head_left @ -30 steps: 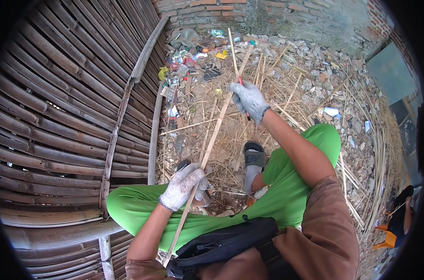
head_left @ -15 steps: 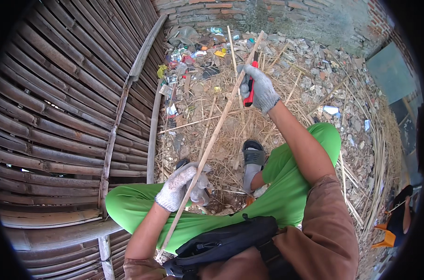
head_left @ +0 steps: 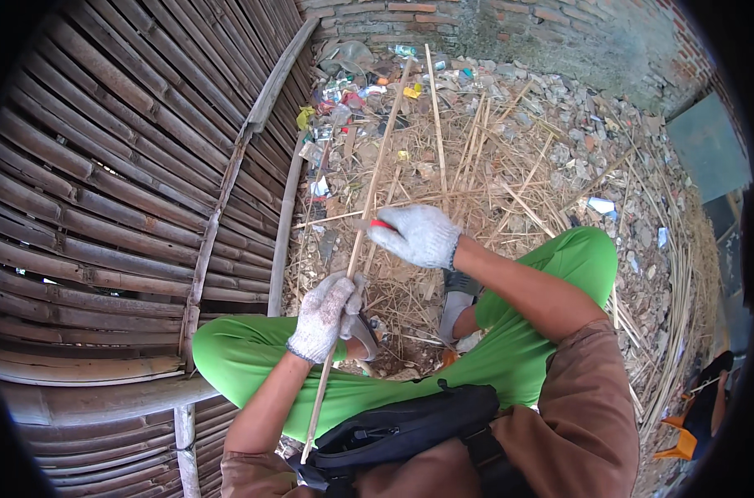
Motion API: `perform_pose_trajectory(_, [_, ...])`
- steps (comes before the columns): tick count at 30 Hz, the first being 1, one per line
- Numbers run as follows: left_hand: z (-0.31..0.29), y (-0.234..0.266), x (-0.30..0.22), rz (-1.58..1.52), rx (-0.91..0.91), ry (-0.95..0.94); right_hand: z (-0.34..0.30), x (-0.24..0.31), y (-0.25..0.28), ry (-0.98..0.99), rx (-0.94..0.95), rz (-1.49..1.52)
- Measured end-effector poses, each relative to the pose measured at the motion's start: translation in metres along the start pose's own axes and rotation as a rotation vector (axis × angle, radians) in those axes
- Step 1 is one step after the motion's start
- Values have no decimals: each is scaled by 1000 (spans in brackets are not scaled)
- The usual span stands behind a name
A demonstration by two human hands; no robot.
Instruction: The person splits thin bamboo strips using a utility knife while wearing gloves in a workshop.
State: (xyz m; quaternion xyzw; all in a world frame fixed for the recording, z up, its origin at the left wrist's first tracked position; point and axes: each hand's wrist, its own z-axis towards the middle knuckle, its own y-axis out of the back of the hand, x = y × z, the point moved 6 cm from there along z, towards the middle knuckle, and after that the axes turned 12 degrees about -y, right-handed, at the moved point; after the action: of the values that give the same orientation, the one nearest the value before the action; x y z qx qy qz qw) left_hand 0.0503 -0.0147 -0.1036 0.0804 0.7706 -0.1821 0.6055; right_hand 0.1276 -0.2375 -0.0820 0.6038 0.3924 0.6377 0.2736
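The left hand (head_left: 321, 317) is gripping a pale strip (head_left: 381, 162) in curled fingers; beyond them it's running lengthwise away, just left of the right hand (head_left: 418, 236), closed around a red tool (head_left: 383, 224).

Lighting: moderately bright, diffuse daylight with soft shadows; grey-brown bamboo slat wall (head_left: 136, 195) darker, bright specks showing through its gaps. Tone: pale, bluish, low-contrast cast across the weathered grey-and-red brick wall (head_left: 551, 41). Optics: circular fisheye field with black corners, straight edges bowed towards the rim, detail softening around the orange plastic object (head_left: 682, 441) at right.
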Motion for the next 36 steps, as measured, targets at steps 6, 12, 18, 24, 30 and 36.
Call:
perform_pose_trajectory(6, [1,5,-4,215,-27,-88,-16,33,-15,92,72,-125])
perform_pose_trajectory(12, [-5,2,-7,238,-24,-47,4,20,23,28,-162,-157])
perform_pose_trajectory(18, [-4,0,-9,255,12,-53,-14,34,-4,156,166,-123])
perform_pose_trajectory(24, [-10,1,-10,541,68,-191,9,2,33,3,-133,-165])
perform_pose_trajectory(30, [-7,1,-6,623,54,-303,8,-8,32,-16,28,-115])
perform_pose_trajectory(36, [-6,2,-15,710,58,-288,15,-14,47,-71,-85,-203])
